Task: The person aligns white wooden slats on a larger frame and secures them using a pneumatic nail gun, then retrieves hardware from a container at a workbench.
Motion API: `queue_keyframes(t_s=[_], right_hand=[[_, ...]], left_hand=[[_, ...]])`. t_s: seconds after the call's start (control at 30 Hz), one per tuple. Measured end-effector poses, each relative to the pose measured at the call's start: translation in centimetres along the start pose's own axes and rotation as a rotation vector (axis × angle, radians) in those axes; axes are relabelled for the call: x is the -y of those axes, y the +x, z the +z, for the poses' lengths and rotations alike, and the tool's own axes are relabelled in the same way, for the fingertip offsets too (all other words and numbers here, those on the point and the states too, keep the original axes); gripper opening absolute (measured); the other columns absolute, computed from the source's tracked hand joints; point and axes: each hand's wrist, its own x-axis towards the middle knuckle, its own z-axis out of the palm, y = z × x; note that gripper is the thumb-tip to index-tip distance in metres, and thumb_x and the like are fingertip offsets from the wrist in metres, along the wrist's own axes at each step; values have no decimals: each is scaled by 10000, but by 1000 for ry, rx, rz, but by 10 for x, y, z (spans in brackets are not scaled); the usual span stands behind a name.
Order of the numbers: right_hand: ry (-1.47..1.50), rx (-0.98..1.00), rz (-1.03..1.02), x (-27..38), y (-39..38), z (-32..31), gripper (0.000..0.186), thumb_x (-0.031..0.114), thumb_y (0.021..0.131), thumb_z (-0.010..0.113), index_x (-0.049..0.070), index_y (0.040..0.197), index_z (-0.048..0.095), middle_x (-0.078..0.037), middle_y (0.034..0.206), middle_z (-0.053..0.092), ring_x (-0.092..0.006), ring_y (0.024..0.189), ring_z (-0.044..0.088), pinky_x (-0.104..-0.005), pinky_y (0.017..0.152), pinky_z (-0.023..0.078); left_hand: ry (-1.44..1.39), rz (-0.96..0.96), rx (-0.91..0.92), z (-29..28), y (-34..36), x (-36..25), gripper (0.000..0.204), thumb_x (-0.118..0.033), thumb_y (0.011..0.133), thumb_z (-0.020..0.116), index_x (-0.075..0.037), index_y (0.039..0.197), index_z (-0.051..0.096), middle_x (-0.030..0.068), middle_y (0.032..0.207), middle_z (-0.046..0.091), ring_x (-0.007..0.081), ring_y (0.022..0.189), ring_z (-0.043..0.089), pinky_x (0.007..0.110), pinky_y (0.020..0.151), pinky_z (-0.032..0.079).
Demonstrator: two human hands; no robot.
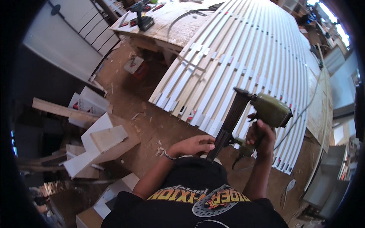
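An olive-green air nail gun (pixel 272 110) with a long dark magazine (pixel 232 117) is held in front of my body, above the near edge of a slatted panel (pixel 228 72). My right hand (pixel 261 136) is wrapped round its grip, with the nose pointing to the upper left. Beside the lower end of the magazine, my left hand (pixel 194 146) has its thumb and fingers bent against the magazine's side. Some of those fingertips are hard to see. The panel is made of long white and bare-wood strips with small spacer pieces between them.
A cordless drill (pixel 142 19) stands on the workbench (pixel 163 32) at the far left. An air hose (pixel 304 108) runs over the panel at the right. White board offcuts (pixel 100 142) lie stacked at the left, and scraps litter the brown floor (pixel 152 127).
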Motion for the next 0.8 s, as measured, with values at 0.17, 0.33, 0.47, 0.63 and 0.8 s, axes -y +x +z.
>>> queue_keyframes(t_s=[0.17,0.33,0.47,0.63,0.8], right_hand=[[105,73,19,-17,58,26,451,337,951,541,-68,1147,565,4,498,335,-126,377,379,-288,387,388],[97,28,-76,-18,123,115,447,306,948,533,-89,1154,564,2,497,345,-119,379,386,-271,390,382],[-113,-112,-289,-29,181,196,413,218,919,596,-91,1192,576,7,567,427,-85,448,429,-249,438,398],[-606,-400,-283,-49,198,274,216,191,844,772,38,970,685,3,672,600,-100,569,552,-285,513,433],[-1029,-343,-267,-57,199,288,352,197,833,758,86,1154,668,-58,1066,698,-198,977,654,-370,906,517]], left_hand=[[62,98,-110,-50,-31,-17,461,-241,1036,594,24,1405,522,147,1318,631,213,1250,577,343,1083,435],[-180,283,-139,-156,-59,-6,472,-229,1028,610,24,1414,510,142,1302,643,191,1220,602,332,1066,456],[-95,294,-174,-271,-96,-45,453,-227,1033,590,25,1403,522,155,1310,643,218,1230,603,356,1066,459],[-108,217,-142,-392,-138,-113,434,-258,1044,567,18,1378,541,157,1294,652,218,1221,615,353,1045,474],[-84,206,-307,-505,-91,-180,325,-237,1037,590,-5,1263,616,96,1174,692,136,1074,656,276,920,523]])
